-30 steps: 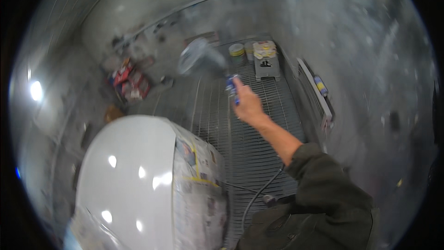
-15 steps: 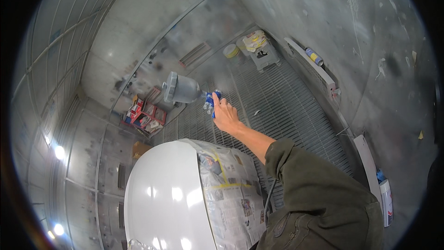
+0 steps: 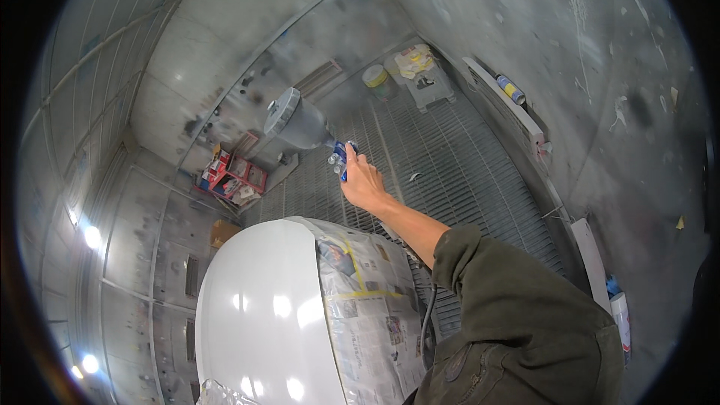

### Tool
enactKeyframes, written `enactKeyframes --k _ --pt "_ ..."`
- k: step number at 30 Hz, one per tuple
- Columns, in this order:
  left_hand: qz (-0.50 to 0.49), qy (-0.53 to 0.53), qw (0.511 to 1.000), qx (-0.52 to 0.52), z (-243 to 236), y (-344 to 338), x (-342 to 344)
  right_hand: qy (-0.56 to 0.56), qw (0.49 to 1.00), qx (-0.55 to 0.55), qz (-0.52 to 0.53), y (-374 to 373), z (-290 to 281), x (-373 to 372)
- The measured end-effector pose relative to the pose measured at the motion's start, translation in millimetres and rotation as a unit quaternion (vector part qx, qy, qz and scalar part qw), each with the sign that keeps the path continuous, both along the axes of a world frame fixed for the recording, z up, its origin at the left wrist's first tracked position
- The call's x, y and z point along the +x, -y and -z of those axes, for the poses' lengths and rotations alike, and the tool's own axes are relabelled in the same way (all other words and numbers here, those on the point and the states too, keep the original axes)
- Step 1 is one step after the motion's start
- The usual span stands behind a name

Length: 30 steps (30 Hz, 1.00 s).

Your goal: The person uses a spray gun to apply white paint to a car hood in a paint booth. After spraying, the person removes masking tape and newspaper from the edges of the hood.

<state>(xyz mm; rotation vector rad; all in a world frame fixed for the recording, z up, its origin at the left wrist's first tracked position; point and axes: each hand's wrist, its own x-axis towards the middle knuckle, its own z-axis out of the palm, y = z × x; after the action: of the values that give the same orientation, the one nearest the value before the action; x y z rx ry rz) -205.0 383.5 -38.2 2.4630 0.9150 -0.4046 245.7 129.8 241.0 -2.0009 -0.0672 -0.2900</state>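
My right hand (image 3: 364, 184) is wrapped round the blue handle of a spray gun (image 3: 341, 156), arm stretched forward in a rolled-up dark green sleeve. On top of the gun sits a translucent grey paint cup (image 3: 298, 124), tilted to the left. Below and nearer to me stands a glossy white curved panel (image 3: 259, 292). Its right side is masked with newspaper (image 3: 379, 330), plastic film and yellow tape. The gun is held beyond the panel's far edge, apart from it. A dark hose (image 3: 429, 319) runs down below my forearm. My left hand is out of view.
A red rack (image 3: 240, 172) with papers and a cardboard box (image 3: 223, 232) stand left. At the back are a bucket (image 3: 376, 79) and a grey step stool (image 3: 431, 90). Cans (image 3: 510, 90) sit on ledges along the right wall. The floor is metal grating (image 3: 465, 180).
The gun has tipped, so its cup leans differently and sits slightly higher. My right hand has shifted a little to the left. The whole view has also moved slightly.
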Motion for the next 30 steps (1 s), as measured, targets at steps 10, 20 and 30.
enactKeyframes --k 10,20,30 --pt "-0.038 0.023 0.999 -0.026 18.1 12.6 -28.7 0.025 1.0 -0.005 -0.001 3.5 7.5 -0.4" --pt "-0.331 0.078 0.936 -0.094 101.7 223.1 -259.7 -0.09 0.946 0.163 -0.266 18.6 -25.8 -109.1" --pt "-0.442 0.143 0.882 -0.082 57.2 306.6 -247.2 -0.203 0.748 0.179 -0.606 -1.0 -28.1 -200.2"
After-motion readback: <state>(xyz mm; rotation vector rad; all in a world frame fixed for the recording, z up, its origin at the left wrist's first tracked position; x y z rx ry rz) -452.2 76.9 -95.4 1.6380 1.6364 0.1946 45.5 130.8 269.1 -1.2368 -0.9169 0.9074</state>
